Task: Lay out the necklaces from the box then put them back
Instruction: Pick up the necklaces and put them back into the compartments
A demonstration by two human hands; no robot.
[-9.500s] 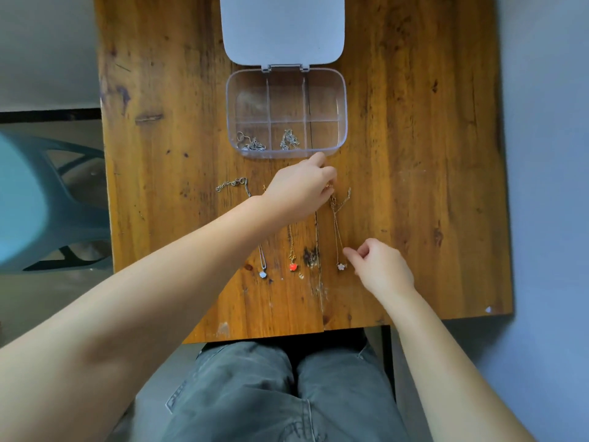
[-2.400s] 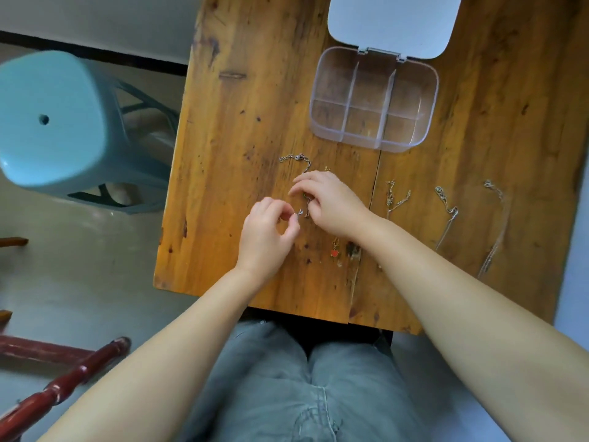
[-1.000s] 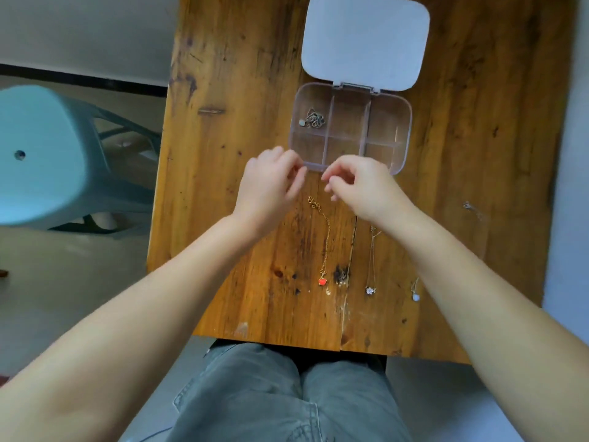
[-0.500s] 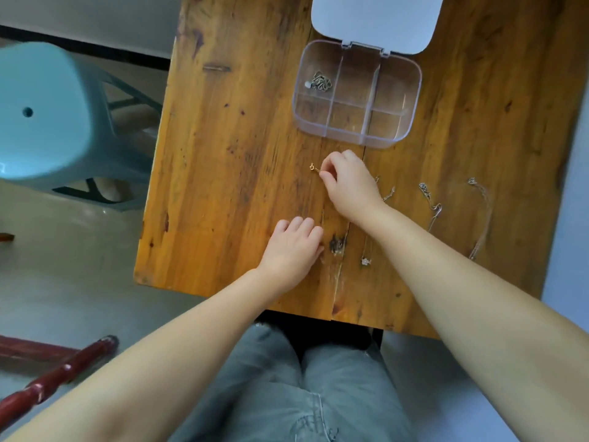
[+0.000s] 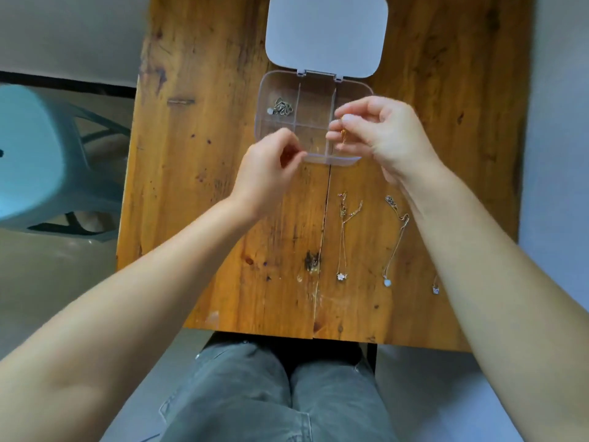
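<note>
A clear compartment box (image 5: 262, 90) lies open on the wooden table (image 5: 204, 193), its white lid (image 5: 326, 33) flat behind it. A silver necklace (image 5: 281, 108) is bunched in the far left compartment. My right hand (image 5: 382, 132) hovers over the box's right side and pinches a gold chain (image 5: 343, 135). My left hand (image 5: 271, 173) is at the box's near edge, fingers pinched together; a red spot shows between them, blurred. On the table lie a necklace with a flower pendant (image 5: 341, 237) and one with a pale round pendant (image 5: 395, 244). A third pendant (image 5: 436, 289) peeks out beside my right forearm.
A light blue plastic stool (image 5: 41, 161) stands on the floor left of the table. My lap in grey trousers (image 5: 274, 393) is under the table's near edge. A crack (image 5: 320, 250) runs down the tabletop towards me.
Both hands have risen from the tabletop to the box with the gold necklace and its red pendant, which no longer lies on the table. The view has shifted slightly.
</note>
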